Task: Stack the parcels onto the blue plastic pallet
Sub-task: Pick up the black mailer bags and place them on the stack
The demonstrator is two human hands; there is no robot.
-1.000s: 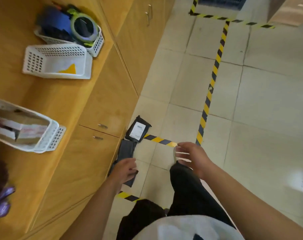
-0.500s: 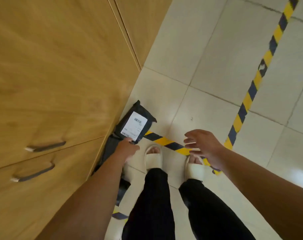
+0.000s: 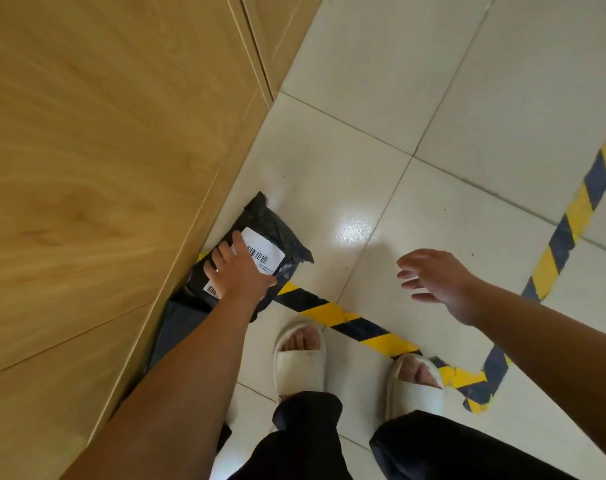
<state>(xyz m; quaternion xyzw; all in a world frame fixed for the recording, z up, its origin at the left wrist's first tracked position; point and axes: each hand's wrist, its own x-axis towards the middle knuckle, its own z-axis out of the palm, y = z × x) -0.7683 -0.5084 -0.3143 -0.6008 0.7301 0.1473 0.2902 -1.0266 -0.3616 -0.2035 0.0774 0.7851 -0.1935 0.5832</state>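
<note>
Black, crinkly plastic wraps the parcel: a soft black plastic mailing bag with a white barcode label (image 3: 260,252) lying on the pale tiled floor (image 3: 364,140), right against the foot of the wooden cabinet (image 3: 104,150). It looks light and floppy, not stiff like a box. The plastic is shiny, so it could slip. It would likely bend and sag if picked up by one corner. A good place to take hold seems to be its long edges, with fingers on one side and the thumb on the other.

The left hand (image 3: 237,271) is on top of this bag. Its fingers (image 3: 222,254) are spread a little and lie over the side of the bag nearest the cabinet, and its thumb reaches to the other side, just under the white label. The hand looks like it is closing around the bag, but I cannot tell if it grips it tight yet.

Under that hand and nearer the person, a second dark grey flat plastic bag (image 3: 177,327) lies along the cabinet too.

The right hand (image 3: 440,284) is in the air, well apart from the bags. Its fingers are open and loose, and it holds nothing.

The blue pallet is not in view.
</note>
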